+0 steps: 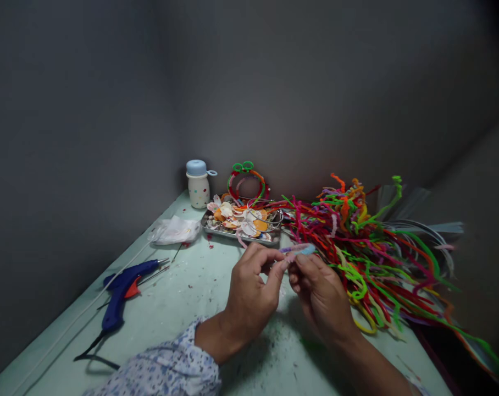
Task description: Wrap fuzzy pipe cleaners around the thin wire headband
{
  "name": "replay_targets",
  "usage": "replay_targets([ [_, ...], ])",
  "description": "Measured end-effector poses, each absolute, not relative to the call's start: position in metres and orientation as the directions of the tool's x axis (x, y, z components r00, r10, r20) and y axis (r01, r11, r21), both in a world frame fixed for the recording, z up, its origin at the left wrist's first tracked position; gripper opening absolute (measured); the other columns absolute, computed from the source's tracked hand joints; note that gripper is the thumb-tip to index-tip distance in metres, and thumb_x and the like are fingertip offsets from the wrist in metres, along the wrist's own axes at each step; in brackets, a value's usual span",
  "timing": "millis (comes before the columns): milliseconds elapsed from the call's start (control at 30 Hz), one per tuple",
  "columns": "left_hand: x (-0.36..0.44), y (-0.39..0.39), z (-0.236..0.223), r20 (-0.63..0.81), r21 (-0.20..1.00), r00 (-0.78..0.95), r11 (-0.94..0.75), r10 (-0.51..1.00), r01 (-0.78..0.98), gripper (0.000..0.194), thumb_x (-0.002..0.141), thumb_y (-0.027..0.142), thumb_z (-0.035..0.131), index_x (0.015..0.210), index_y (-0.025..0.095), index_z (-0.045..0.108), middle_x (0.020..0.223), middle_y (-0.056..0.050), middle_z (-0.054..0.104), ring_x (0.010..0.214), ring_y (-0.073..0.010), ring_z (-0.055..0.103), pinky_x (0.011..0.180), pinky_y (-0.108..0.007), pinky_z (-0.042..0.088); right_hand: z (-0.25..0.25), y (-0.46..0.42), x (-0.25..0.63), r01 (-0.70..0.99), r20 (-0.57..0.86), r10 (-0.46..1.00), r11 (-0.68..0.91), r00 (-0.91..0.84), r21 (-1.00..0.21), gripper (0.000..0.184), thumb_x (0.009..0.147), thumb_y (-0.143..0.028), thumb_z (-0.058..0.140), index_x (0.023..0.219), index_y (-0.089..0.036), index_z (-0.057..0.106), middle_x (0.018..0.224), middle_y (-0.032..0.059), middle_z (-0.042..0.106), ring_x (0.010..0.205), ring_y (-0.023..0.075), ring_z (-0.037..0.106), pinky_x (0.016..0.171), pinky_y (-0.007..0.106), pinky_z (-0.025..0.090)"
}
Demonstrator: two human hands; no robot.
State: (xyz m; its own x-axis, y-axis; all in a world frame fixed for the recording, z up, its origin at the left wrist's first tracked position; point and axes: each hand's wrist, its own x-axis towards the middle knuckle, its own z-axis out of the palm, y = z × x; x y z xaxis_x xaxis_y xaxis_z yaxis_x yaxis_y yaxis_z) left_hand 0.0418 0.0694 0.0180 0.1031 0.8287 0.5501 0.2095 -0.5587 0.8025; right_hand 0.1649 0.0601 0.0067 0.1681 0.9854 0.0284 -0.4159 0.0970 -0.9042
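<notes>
Both hands meet over the middle of the table, fingertips almost touching. My left hand pinches a fuzzy pipe cleaner between thumb and forefinger. My right hand grips the same piece from the other side, its fingers curled. The pipe cleaner is purple, pink and light blue where it shows beyond the fingertips, and looks bent into a loop. What lies between the fingertips is mostly hidden. Just behind the hands stands a metal tray heaped with white and orange petal-like pieces.
At the left lies a blue glue gun with a red trigger, a white cord passing over it. A plastic bag, a bottle and a fuzzy ring are at the back. Tangled pipe cleaners cover the right side.
</notes>
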Motion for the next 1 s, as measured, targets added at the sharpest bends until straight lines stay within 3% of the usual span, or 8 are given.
replay_targets([
  [767,0.0362,0.0758,0.0279,0.37,0.908,0.186,-0.397,0.91,0.132,0.011,0.082,0.02,0.059,0.076,0.017,0.068,0.076,-0.002,0.062,0.071,-0.0136,0.055,0.066,-0.027,0.045,0.0067,0.0608,0.1678,-0.414,0.024,0.986,0.091,0.164,-0.906,0.02,0.072,-0.038,0.072,0.072,-0.018,0.07,0.059,-0.0016,0.054,0.054,0.0087,0.043,0.046,0.018,0.035],
  [1000,0.0356,0.0782,0.0264,0.356,0.907,0.239,-0.395,0.904,0.143,0.012,0.084,0.023,0.057,0.084,0.018,0.067,0.084,-0.003,0.063,0.078,-0.0146,0.056,0.071,-0.028,0.044,0.0064,0.062,0.1692,-0.425,0.024,0.983,0.101,0.183,-0.9,0.019,0.072,-0.036,0.072,0.073,-0.017,0.07,0.061,-0.0014,0.054,0.055,0.008,0.043,0.047,0.018,0.035],
])
